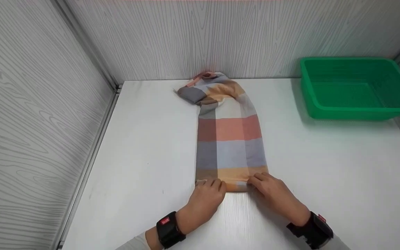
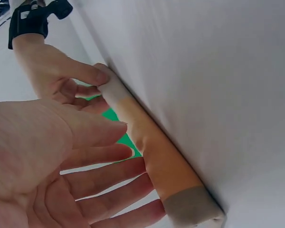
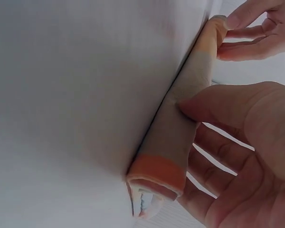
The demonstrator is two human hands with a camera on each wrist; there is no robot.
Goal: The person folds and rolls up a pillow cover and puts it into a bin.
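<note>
A plaid cloth (image 1: 229, 139) in orange, grey and pale blue lies lengthwise on the white table (image 1: 144, 156), bunched at its far end (image 1: 208, 88). Its near end is rolled into a tight tube (image 1: 236, 186). My left hand (image 1: 207, 198) grips the tube's left part, and my right hand (image 1: 273, 192) grips its right part. In the left wrist view my left hand (image 2: 61, 166) has its thumb on one side of the tube (image 2: 156, 156) and its fingers on the other. In the right wrist view my right hand (image 3: 237, 156) pinches the tube (image 3: 180, 123) the same way.
A green plastic basket (image 1: 352, 113) stands at the back right of the table. Grey wood-grain walls (image 1: 30, 104) close in the left side and the back. Bare tabletop lies on both sides of the cloth.
</note>
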